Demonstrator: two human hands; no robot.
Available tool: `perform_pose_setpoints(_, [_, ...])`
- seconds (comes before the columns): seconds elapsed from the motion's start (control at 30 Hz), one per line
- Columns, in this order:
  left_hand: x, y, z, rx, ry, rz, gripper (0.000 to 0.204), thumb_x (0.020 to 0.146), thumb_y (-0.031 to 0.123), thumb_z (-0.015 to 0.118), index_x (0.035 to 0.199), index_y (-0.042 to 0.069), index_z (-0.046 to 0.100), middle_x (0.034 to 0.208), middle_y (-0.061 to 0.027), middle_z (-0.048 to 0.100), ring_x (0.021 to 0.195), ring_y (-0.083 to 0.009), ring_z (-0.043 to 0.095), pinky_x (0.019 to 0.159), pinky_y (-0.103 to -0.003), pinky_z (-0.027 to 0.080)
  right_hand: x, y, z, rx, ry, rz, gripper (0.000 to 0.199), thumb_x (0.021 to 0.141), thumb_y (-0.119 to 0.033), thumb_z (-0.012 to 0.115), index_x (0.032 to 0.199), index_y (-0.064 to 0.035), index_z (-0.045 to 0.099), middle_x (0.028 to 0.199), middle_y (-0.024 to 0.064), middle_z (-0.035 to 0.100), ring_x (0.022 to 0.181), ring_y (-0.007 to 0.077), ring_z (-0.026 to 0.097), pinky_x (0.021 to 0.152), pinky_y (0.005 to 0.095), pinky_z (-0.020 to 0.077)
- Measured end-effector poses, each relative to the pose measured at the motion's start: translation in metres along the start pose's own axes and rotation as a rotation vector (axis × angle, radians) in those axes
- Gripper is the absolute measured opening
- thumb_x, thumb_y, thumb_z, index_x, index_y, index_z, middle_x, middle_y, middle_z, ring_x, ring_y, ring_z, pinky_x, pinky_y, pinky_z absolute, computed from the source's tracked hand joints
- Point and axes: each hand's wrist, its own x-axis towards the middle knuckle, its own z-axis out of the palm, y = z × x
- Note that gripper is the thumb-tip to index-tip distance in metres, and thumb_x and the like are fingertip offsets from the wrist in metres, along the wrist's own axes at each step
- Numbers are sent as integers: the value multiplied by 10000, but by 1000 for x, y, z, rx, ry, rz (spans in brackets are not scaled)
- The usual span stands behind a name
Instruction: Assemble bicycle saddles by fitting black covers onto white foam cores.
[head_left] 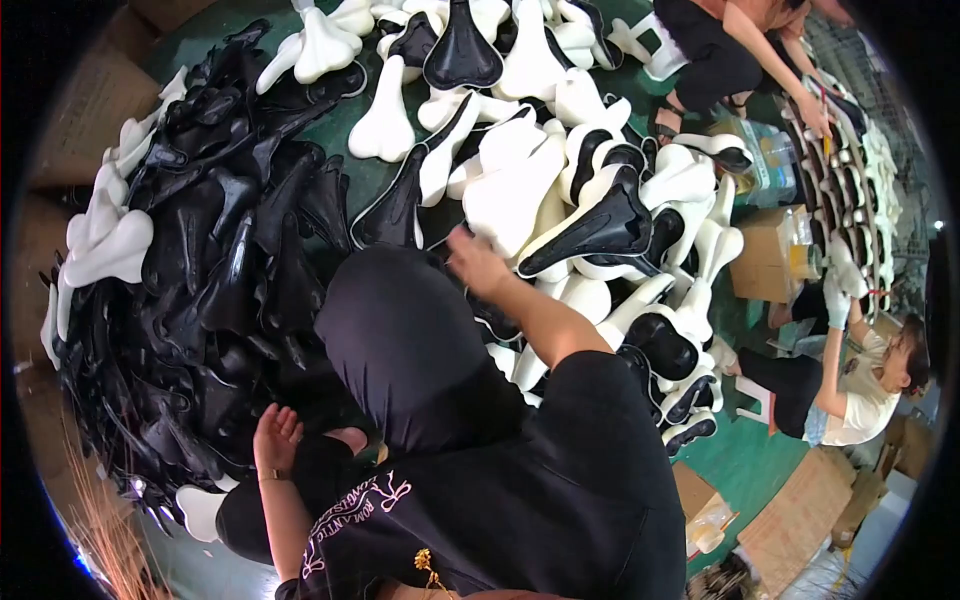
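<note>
My left hand [278,435] is held palm up beside the heap of black plastic saddle shells [200,290]. Its fingers are loosely spread, and nothing lies in them. My right hand [478,262] reaches forward to the pile of bicycle saddles, close to the lower edge of a large white saddle [512,185]. Motion smears its fingertips, so whether they touch that saddle is unclear. Just right of this hand, a saddle with its black underside [600,228] turned up rests on the pile. Left of the white saddle leans another black-bottomed saddle [393,215].
My raised black-clad knee [400,330] stands between the heaps. At right, a person in a light shirt [868,395] sits wearing white gloves; another [750,50] squats at the upper right. Beside them are a rack of saddles [840,180], a cardboard box [765,255] and flattened cardboard [800,515].
</note>
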Motion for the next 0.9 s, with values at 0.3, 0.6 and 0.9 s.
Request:
perform_pose_setpoints(0.3, [-21,0,24,139,142,-112,339,928,282,568,1219,114,517,1044,-79,614,928,-233,609,824,-434,505,20,91,-14,-345,325,-157,360,880,-167,457,1191,-50,596,1514,-3,263,1429,222,149,1083,675,100])
perform_pose_setpoints(0.6, [-16,-7,21,238,121,-144,306,936,266,558,1199,113,517,975,-61,619,889,-217,617,773,-411,522,22,148,-106,122,266,129,353,833,-125,538,1175,-199,588,1493,-87,299,1357,322,282,1045,447,365])
perform_pose_setpoints(0.9, [-1,-6,29,304,89,-154,318,932,277,567,1200,112,518,986,-61,616,888,-215,611,765,-404,512,42,180,-219,-166,678,296,283,870,-129,527,1094,-266,634,1487,-23,292,1321,308,342,1018,424,394])
